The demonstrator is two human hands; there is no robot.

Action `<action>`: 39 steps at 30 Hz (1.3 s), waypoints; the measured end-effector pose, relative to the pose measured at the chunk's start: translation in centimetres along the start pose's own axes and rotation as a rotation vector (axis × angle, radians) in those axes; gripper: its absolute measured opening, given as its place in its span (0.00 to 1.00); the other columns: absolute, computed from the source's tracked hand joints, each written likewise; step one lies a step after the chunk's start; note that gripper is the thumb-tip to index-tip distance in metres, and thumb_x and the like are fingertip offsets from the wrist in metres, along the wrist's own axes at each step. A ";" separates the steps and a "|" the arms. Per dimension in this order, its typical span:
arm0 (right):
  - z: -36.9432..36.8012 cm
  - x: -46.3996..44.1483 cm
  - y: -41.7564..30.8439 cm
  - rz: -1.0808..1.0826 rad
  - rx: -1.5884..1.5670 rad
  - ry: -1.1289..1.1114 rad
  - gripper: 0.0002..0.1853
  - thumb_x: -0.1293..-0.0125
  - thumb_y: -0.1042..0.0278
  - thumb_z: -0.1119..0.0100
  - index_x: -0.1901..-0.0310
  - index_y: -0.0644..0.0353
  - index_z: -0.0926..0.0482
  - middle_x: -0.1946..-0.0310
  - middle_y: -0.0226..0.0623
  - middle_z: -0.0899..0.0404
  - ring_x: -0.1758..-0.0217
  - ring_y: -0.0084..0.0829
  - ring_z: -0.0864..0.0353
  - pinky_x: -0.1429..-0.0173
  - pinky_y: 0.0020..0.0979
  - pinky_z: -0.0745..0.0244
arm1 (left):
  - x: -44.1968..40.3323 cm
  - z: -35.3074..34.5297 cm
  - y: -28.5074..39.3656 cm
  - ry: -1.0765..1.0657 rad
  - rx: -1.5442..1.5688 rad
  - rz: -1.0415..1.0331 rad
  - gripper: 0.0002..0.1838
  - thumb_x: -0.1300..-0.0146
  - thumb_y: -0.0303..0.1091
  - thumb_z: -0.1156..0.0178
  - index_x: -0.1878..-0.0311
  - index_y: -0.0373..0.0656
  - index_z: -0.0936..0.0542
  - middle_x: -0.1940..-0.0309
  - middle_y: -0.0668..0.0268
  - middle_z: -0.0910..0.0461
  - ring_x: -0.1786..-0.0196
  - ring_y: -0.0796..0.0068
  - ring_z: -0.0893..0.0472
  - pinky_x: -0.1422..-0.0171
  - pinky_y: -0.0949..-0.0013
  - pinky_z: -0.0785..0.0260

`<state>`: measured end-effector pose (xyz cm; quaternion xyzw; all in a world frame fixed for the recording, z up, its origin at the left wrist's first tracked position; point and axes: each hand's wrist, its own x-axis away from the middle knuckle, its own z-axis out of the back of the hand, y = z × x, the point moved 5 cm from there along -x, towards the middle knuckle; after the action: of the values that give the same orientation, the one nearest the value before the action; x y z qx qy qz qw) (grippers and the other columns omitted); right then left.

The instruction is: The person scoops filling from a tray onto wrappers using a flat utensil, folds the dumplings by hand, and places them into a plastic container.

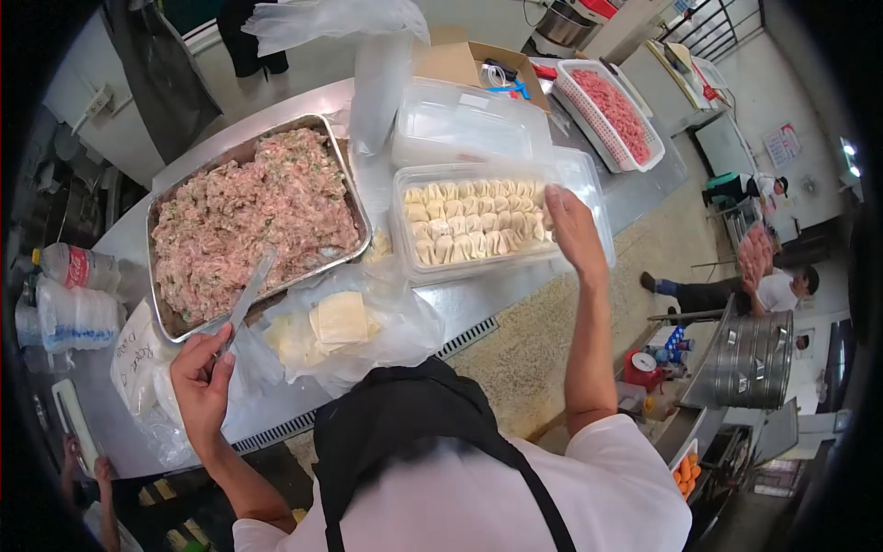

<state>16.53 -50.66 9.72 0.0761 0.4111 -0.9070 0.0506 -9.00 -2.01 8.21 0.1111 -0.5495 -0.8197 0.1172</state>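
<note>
My left hand (203, 379) is closed around a flat metal spatula (252, 296), whose blade points up over the near edge of the meat tray. That deep metal tray (361, 204) holds a heap of minced meat filling (253, 216) flecked with green. Beside it, a stack of square dough wrappers (340, 320) lies on clear plastic. A clear plastic box (402, 241) contains rows of folded dumplings (474, 221). At the box's right end, my right hand (576, 230) reaches in with fingers pinched together on what looks like a dumpling, mostly hidden by the hand.
Empty plastic boxes (469, 120) and a cardboard box (451, 60) stand behind. A white basket of minced meat (607, 106) is at the far right of the metal table (658, 184). Bottles (81, 267) stand left. Other people (777, 290) work at right; another person's hands (87, 460) show lower left.
</note>
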 end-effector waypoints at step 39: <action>-30.9 16.0 -8.0 0.481 0.053 -0.737 0.08 0.50 0.73 0.31 0.69 0.63 0.19 0.66 0.44 0.22 0.57 0.49 0.20 0.55 0.47 0.22 | 3.6 0.3 -7.9 0.160 -0.182 0.208 0.18 0.33 0.24 0.40 0.40 0.39 0.18 0.72 0.70 0.26 0.76 0.82 0.28 0.72 0.74 0.35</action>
<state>2.50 -22.58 -7.39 -0.1575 0.3129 -0.8461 0.4017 -13.07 0.04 0.76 0.1077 -0.4706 -0.8380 0.2543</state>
